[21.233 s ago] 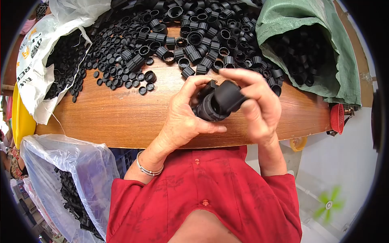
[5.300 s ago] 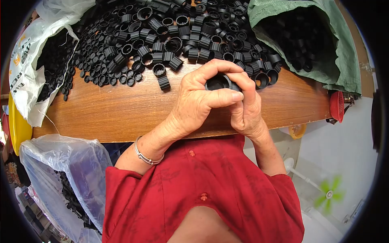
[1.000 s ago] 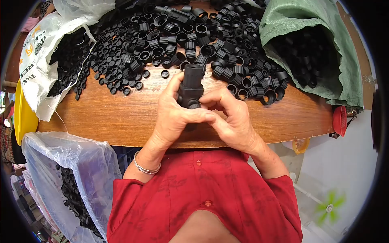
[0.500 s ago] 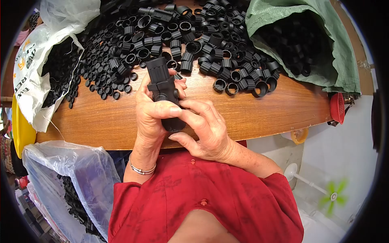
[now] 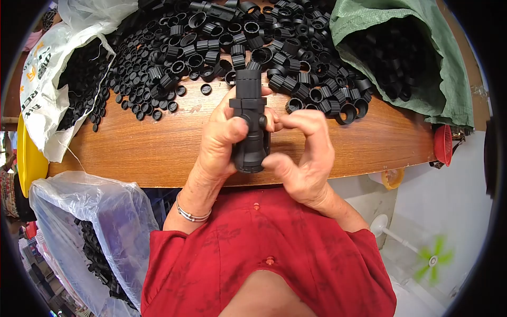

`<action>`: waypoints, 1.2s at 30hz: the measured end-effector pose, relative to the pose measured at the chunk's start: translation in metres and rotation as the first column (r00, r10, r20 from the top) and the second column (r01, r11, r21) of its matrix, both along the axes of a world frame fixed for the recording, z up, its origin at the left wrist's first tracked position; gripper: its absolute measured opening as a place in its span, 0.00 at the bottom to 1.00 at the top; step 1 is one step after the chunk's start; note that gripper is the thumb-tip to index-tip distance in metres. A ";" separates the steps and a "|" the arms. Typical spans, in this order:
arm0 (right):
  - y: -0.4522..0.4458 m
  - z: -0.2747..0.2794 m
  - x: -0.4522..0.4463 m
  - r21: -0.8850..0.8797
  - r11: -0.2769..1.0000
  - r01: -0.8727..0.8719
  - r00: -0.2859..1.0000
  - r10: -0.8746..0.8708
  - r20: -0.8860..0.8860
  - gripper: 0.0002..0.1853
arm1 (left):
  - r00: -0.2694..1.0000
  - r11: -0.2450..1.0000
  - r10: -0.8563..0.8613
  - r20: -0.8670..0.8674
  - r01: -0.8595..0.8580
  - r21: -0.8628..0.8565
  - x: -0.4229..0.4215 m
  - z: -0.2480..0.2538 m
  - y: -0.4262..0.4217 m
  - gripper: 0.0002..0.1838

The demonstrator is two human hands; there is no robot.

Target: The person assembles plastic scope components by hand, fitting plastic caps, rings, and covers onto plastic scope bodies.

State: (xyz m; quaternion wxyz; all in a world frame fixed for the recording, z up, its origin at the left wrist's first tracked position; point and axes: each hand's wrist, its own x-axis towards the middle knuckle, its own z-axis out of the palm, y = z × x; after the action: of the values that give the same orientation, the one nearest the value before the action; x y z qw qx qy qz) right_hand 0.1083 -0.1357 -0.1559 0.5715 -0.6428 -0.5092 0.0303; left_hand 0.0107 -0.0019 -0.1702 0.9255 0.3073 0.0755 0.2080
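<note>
My left hand (image 5: 219, 137) is wrapped around a black plastic scope (image 5: 251, 119), its thumb resting along one side and its fingertips showing past the other. The scope stands lengthwise in view, ribbed end away from me, with small round knobs at mid-length. Just right of it is my right hand (image 5: 309, 161), slightly blurred, with thumb and index finger spread. The right thumb tip lies close to the scope's near end; whether it touches I cannot tell.
Black ribbed rings (image 5: 296, 79) and small black caps (image 5: 140, 68) are heaped across the wooden table (image 5: 142, 153). A white sack (image 5: 39, 100) and a green sack (image 5: 449, 68) hold more parts. A plastic-lined bin (image 5: 116, 222) stands at lower left, a small green fan (image 5: 433, 260) at lower right.
The scope and my left hand have shifted right, and the scope has straightened in view. My right hand has drawn away from the scope's side, its fingers spreading apart.
</note>
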 end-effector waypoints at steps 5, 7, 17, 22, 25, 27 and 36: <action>0.006 0.003 -0.001 0.102 0.982 -0.157 0.878 0.186 -0.440 0.32 | 0.992 0.983 -0.022 -0.121 0.044 0.177 0.001 0.003 -0.002 0.50; 0.007 -0.003 -0.001 0.159 0.973 -0.169 0.792 0.230 -0.565 0.30 | 0.980 0.977 0.005 -0.200 0.039 0.211 0.000 0.010 -0.005 0.59; 0.008 0.000 -0.007 0.240 0.953 -0.187 0.626 0.303 -0.718 0.43 | 0.967 0.787 0.188 -0.169 -0.046 0.615 0.001 0.006 -0.013 0.54; 0.005 -0.001 0.007 0.155 0.890 -0.429 0.457 0.361 -0.813 0.49 | 0.922 0.654 0.333 -0.197 -0.075 0.752 0.000 0.017 -0.016 0.47; 0.005 -0.008 -0.001 0.196 0.905 -0.376 0.547 0.388 -0.742 0.46 | 0.907 0.574 0.409 -0.102 -0.169 0.802 0.000 0.017 -0.020 0.38; 0.006 -0.010 -0.007 0.235 0.911 -0.338 0.557 0.395 -0.731 0.43 | 0.892 0.515 0.450 -0.047 -0.216 0.829 0.000 0.014 -0.020 0.33; 0.015 -0.017 0.007 0.302 0.886 -0.351 0.440 0.441 -0.782 0.43 | 0.910 0.770 0.407 -0.079 -0.296 0.566 0.005 0.003 -0.025 0.31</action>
State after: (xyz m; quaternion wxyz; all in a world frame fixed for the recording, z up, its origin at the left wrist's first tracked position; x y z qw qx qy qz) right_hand 0.1149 -0.1202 -0.1726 0.7494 -0.3842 -0.3118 0.4400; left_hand 0.0156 -0.0266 -0.1671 0.7325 0.5553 0.1610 0.3594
